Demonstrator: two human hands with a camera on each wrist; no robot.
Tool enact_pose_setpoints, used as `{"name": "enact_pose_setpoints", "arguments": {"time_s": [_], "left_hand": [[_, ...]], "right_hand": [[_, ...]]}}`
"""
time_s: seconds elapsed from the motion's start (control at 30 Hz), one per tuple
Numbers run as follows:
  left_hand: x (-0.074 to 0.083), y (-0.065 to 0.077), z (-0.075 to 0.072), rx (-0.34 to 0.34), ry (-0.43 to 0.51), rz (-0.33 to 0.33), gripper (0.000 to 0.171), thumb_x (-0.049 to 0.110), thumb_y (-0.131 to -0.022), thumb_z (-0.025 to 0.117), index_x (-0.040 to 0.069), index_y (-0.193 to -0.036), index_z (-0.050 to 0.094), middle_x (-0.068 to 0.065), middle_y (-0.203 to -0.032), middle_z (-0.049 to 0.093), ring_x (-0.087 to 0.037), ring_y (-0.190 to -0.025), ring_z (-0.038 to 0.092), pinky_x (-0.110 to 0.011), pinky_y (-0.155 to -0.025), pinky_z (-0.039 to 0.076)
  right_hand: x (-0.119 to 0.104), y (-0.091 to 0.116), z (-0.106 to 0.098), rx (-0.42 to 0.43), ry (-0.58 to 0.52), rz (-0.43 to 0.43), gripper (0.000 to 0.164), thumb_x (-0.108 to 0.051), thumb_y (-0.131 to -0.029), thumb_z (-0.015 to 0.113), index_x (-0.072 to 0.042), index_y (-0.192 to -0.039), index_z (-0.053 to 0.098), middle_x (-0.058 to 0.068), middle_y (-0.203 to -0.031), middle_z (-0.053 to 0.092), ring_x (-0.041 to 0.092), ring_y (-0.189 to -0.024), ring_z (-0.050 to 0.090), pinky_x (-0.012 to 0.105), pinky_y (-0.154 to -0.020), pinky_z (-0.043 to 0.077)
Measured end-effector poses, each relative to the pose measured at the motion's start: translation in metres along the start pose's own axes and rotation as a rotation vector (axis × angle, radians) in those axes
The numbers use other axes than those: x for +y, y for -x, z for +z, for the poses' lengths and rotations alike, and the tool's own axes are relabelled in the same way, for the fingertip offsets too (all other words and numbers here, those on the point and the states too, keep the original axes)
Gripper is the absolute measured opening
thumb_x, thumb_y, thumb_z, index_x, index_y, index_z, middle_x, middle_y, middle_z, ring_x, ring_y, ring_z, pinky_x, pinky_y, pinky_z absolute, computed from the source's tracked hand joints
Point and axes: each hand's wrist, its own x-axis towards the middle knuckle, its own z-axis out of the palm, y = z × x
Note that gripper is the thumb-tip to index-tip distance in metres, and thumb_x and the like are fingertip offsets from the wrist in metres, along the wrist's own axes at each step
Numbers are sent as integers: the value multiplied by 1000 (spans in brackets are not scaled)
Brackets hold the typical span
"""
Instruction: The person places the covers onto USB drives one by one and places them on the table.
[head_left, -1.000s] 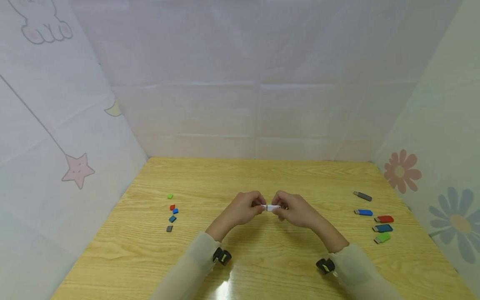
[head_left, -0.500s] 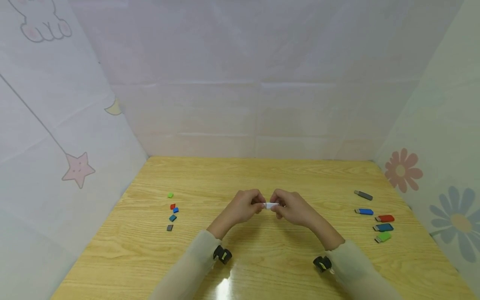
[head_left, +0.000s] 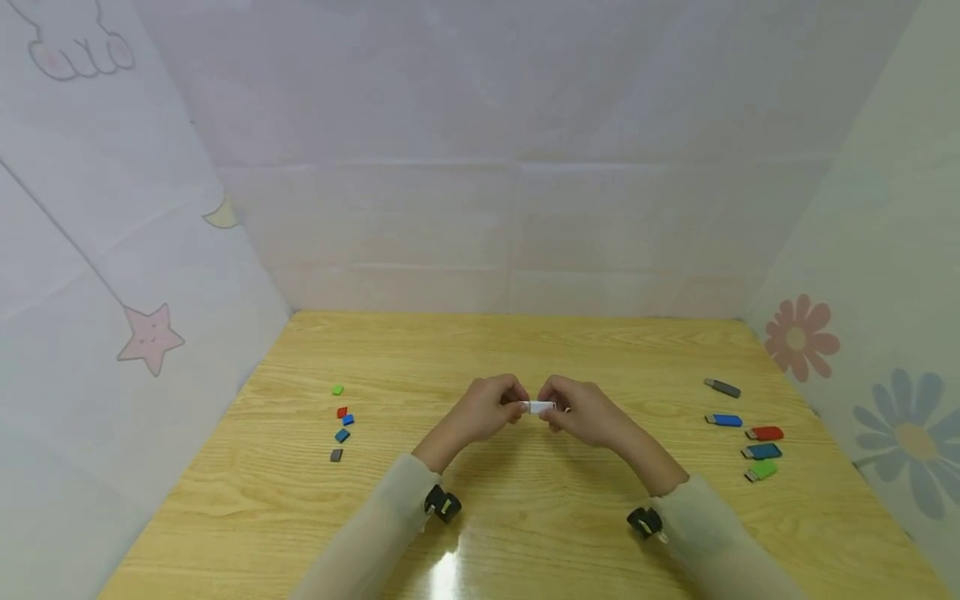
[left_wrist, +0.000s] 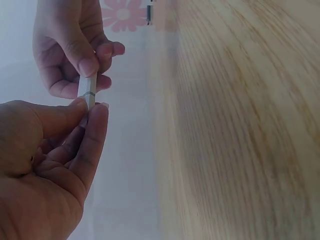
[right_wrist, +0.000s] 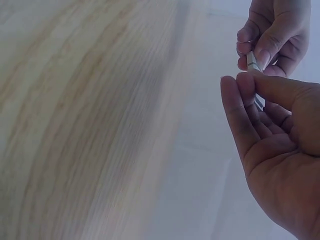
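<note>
Above the middle of the table, both hands meet at a white USB stick [head_left: 542, 407]. My left hand [head_left: 483, 412] pinches its white cap [left_wrist: 91, 100] between thumb and fingers, at the stick's left end. From the other side my right hand [head_left: 592, 413] pinches the stick's body [left_wrist: 87, 84]. A thin dark line marks the joint between cap and body in the left wrist view, with hardly any gap. Fingers hide much of the stick in the right wrist view.
Several small caps lie at the left, among them a green cap [head_left: 337, 390] and a grey cap [head_left: 336, 455]. On the right lie several uncapped USB sticks, including a grey stick [head_left: 723, 387] and a red stick [head_left: 765, 433]. Printed cloth walls [head_left: 510, 225] border the wooden table [head_left: 517, 533].
The gap between cap and stick body, visible a second ago, has narrowed to a thin line. My right hand has come slightly left. Both hands keep their pinch.
</note>
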Motion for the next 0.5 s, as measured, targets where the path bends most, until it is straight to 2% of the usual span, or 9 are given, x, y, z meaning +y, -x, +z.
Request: {"name": "enact_pose_setpoints", "arguments": {"time_s": [0.13,0.27,0.37,0.5], "left_hand": [[0,-1,-1,-5,13,-21,8,20,-93,59,15,-99,61,-7,-92,68,-4,-71,61,-22,-62,50],[-1,-3,0,-17,33,-47,8,20,-93,58,15,-99,61,-8,-94,68,-5,-72,61,-23,-63,51],[-2,-5,1,-28,32,-61,9,21,-93,59,15,-100,60,-5,-93,68,-5,-73,62,-23,-63,51],[-5,-10,5,-39,-57,-50,10,19,-91,62,16,-100,60,4,-89,65,-5,-73,59,-22,-63,50]], "right_hand": [[0,-2,1,12,46,-32,14,-12,-89,64,-10,-100,56,-1,-79,58,18,-67,60,25,-54,47],[-1,-4,2,51,124,-29,14,-12,-86,67,-11,-98,59,-4,-83,57,9,-68,52,24,-56,46],[0,-4,3,82,184,-38,14,-12,-85,69,-12,-97,61,-4,-86,58,8,-71,52,23,-59,47],[3,-5,3,107,239,-40,13,-13,-84,70,-11,-95,64,-3,-88,60,7,-72,52,22,-60,46]]}}
